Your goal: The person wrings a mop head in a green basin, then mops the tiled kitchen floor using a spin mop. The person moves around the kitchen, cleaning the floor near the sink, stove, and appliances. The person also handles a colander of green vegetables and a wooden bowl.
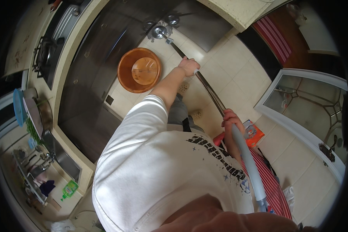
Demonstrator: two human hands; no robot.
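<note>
A spin mop with a steel pole runs diagonally across the view. My left hand, arm stretched forward, is wrapped around the pole just above a white collar. Nearer my body, my right hand grips the pole at the top of its grey handle sleeve. At the far end, the round mop head with grey strands lies on the tiles in the corner between dark cabinet fronts. Left of my forearm stands an orange-brown basin with what looks like shallow water at its bottom.
Dark glossy cabinets line the left under a counter with a gas hob, sink and green bottle. A white-framed glass door stands at right. An orange packet and red-striped fabric are beside my right arm.
</note>
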